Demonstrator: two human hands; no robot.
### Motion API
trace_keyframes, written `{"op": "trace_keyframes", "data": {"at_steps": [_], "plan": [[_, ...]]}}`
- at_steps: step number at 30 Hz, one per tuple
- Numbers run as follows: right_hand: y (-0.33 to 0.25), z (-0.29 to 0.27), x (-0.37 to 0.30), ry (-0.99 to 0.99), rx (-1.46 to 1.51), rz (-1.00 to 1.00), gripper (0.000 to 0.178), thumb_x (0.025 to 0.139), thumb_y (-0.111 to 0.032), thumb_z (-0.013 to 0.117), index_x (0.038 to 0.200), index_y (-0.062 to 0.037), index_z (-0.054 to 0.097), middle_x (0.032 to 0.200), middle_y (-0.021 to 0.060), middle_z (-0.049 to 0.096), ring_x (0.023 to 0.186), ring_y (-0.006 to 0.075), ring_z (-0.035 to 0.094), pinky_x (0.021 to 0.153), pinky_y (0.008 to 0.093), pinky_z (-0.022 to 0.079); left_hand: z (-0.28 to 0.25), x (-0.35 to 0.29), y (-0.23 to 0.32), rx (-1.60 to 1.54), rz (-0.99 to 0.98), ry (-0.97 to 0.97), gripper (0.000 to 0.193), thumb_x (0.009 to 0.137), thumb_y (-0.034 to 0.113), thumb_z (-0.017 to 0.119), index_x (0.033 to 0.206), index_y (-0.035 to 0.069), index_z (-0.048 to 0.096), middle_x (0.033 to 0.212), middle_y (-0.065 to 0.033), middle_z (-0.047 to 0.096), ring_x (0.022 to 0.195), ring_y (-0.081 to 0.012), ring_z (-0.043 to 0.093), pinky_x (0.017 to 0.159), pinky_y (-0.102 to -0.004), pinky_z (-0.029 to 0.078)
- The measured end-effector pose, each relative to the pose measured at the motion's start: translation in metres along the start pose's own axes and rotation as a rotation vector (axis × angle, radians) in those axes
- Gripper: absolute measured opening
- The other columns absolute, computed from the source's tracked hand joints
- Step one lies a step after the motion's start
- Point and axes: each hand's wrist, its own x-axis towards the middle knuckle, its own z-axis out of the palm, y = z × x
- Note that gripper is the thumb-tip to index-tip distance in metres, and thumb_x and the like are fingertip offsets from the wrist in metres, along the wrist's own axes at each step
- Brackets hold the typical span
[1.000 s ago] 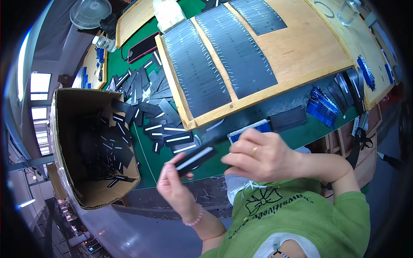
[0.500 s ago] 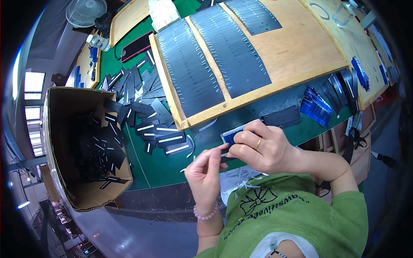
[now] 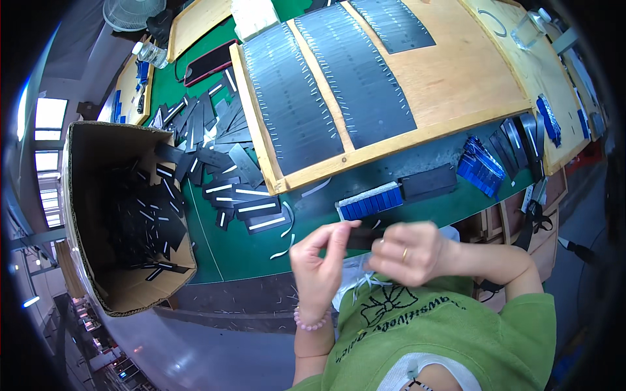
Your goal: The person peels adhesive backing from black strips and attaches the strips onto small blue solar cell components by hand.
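Observation:
My left hand (image 3: 317,264) and my right hand (image 3: 407,252) meet in front of my chest, just below the green table's front edge. Between them they pinch a small black strip (image 3: 360,236), held roughly level; most of it is hidden by my fingers. A ring sits on my right hand, a bead bracelet on my left wrist. Just beyond the hands lies a row of blue pieces (image 3: 372,202) next to a black block (image 3: 427,182). A heap of black strips with white stripes (image 3: 225,169) lies to the left on the green mat (image 3: 235,251).
An open cardboard box (image 3: 91,215) holding several black strips stands at the left. A wooden board (image 3: 450,78) carries rows of dark sheets (image 3: 326,85). More blue pieces (image 3: 481,168) and dark stacks (image 3: 521,133) lie at the right. A fan (image 3: 130,12) is at the back left.
Both hands have drawn back from the table toward my chest. The black strip, first held out in my left hand, is now pinched between both hands.

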Motion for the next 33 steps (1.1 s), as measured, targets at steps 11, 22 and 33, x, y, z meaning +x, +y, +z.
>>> {"op": "trace_keyframes", "data": {"at_steps": [11,22,33], "plan": [[0.037,0.006,-0.007,0.05,0.124,0.368,0.045,0.056,-0.004,0.08,0.092,-0.0079,0.054,0.096,0.0047,0.068,0.063,0.0185,0.048,0.048,0.0269,0.043,-0.021,0.008,-0.011,-0.283,0.093,0.343,0.021,0.089,0.013,0.061,0.1,-0.004,0.067,0.089,-0.0089,0.067,0.058,-0.0074,0.055,0.054,-0.0193,0.048],[0.04,-0.017,0.0,0.126,-0.055,-0.006,0.023,0.066,-0.014,0.069,0.088,-0.0133,0.061,0.098,0.0009,0.068,0.063,0.0136,0.047,0.044,0.0184,0.04,-0.026,0.009,-0.016,-0.262,0.151,0.384,0.018,0.086,0.005,0.063,0.102,-0.003,0.065,0.084,-0.0075,0.066,0.06,-0.0102,0.06,0.055,-0.0204,0.05],[0.028,-0.029,0.011,0.214,0.261,0.209,0.048,0.064,-0.016,0.082,0.098,-0.0079,0.049,0.091,0.0052,0.07,0.061,0.0167,0.047,0.05,0.0242,0.04,-0.016,0.006,-0.011,-0.447,-0.074,-0.146,0.049,0.097,0.034,0.042,0.101,-0.013,0.058,0.083,-0.0184,0.065,0.062,-0.0175,0.065,0.055,-0.0238,0.055]]}}
